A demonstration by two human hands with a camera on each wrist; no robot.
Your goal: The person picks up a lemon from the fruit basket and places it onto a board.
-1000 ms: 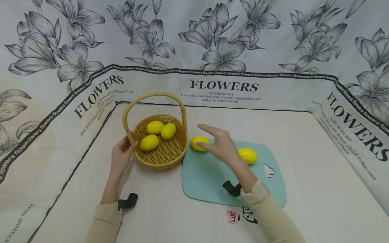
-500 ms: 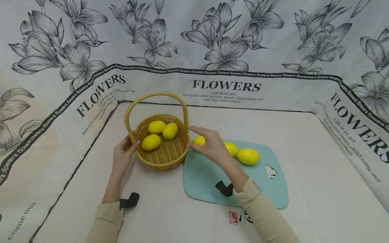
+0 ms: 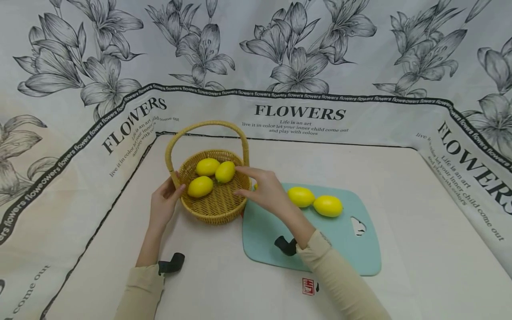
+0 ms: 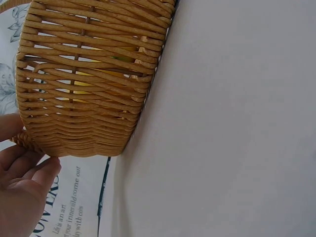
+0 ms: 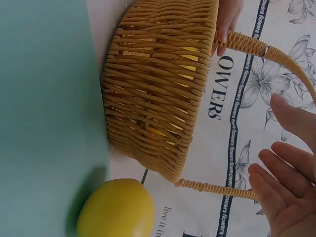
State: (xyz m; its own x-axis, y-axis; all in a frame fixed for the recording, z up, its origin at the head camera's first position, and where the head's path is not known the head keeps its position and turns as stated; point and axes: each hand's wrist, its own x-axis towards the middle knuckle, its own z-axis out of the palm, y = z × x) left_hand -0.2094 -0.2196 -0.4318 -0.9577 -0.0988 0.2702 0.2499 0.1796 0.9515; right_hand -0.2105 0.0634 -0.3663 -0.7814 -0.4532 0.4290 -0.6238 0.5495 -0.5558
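Note:
A woven basket [image 3: 214,215] with a tall arched handle stands on the table, three yellow lemons [image 3: 200,186] inside. My left hand [image 3: 163,205] pinches its left rim at the foot of the handle, thumb inside. Over the basket's right side, my right hand [image 3: 273,194] reaches with thumb and fingers spread apart; the right wrist view shows nothing in its grasp. Two lemons [image 3: 300,197] lie side by side on the light blue cutting board [image 3: 272,242]. Another lemon [image 5: 117,210], near the basket, is mostly hidden behind the right hand in the head view.
The board lies right of the basket, its near-left corner close to it, with a cut-out grip hole [image 3: 358,226] at its right end. A white tablecloth [image 3: 208,284] with printed flowers and lettering covers the table and rises behind. Dark wrist mounts [image 3: 172,263] sit on both wrists.
My right hand has moved left from above the board to over the basket's right side, uncovering the middle lemon and covering the left one. My left hand keeps its hold.

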